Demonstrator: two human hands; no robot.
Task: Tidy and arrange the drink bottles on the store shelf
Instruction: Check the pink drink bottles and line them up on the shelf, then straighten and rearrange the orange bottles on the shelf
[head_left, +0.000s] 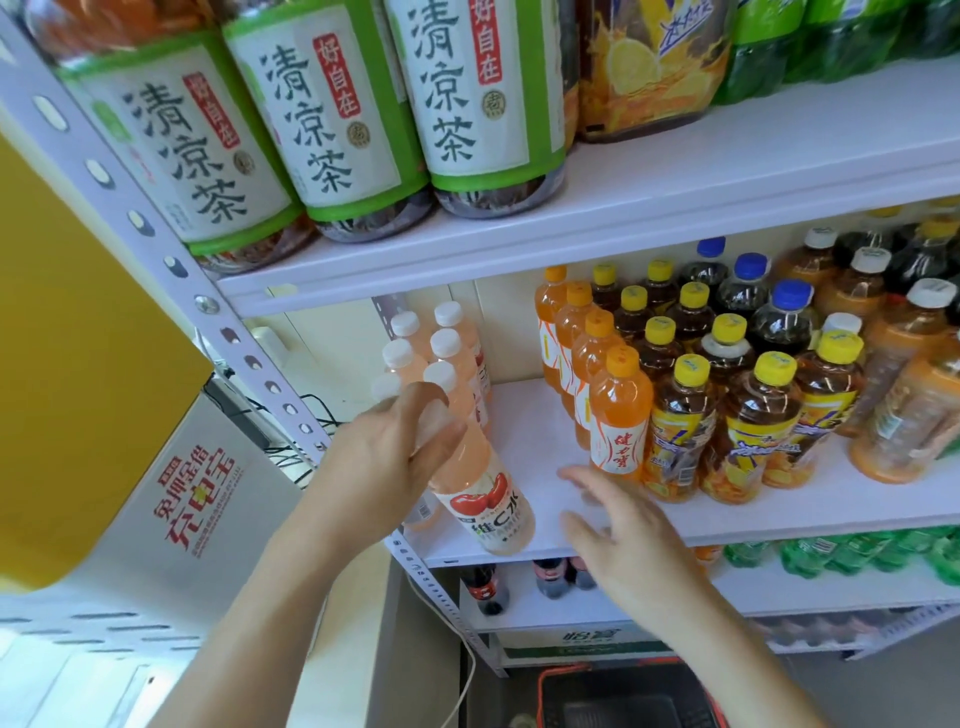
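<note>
My left hand (387, 457) grips the neck of a pale pink vitamin drink bottle (480, 496) with a cherry label, tilted at the front left of the middle shelf (524, 441). Behind it stand several more pink bottles with white caps (441, 345). My right hand (621, 530) hovers open over the bare shelf space, fingers spread, just left of a row of orange drink bottles (621, 415). Right of those stand iced tea bottles with yellow caps (680, 431).
Large herbal tea bottles with green labels (332, 114) fill the upper shelf. Dark bottles with blue caps (779, 317) stand at the back right. Cola bottles (483, 590) and green bottles (831, 553) sit on the lower shelf. A red basket (628, 696) is on the floor.
</note>
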